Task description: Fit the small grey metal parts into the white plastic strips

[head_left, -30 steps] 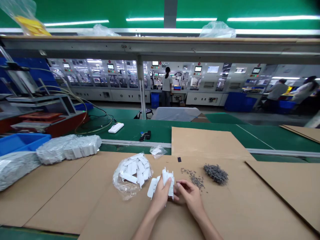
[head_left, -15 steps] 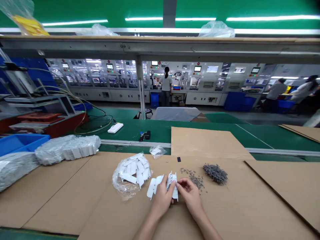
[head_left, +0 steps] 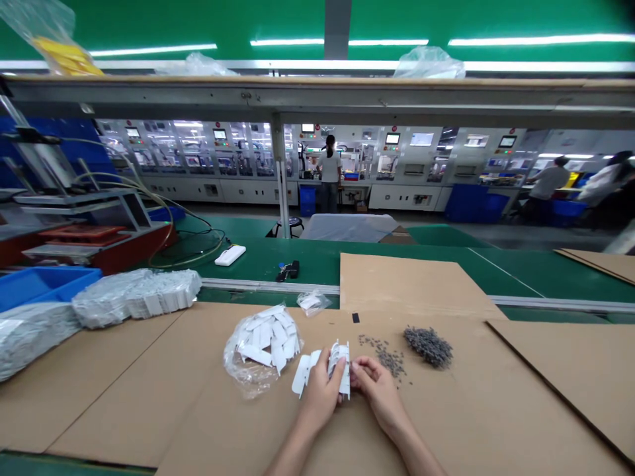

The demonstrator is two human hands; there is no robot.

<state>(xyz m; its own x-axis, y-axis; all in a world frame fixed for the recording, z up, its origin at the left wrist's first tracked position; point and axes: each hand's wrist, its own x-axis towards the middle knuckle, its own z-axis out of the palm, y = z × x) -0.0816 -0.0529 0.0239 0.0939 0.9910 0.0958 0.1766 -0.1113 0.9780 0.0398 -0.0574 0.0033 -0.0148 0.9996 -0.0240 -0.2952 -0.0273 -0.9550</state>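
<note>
My left hand is closed round a small stack of white plastic parts, held upright over the brown cardboard sheet. My right hand presses its pinched fingertips against the right side of that stack; what it pinches is too small to make out. Two loose white parts lie just left of my left hand. An open clear bag of white plastic parts lies further left. A pile of small grey pieces lies to the right, with scattered ones near my right hand.
Wrapped bundles of white parts and a blue bin sit at the left. A green conveyor belt carries a white device, keys and cardboard. People stand at machines beyond.
My hands have stayed together on the stack. The right hand's fingers shifted up against the stack's right side, and the stack tilted a little.
</note>
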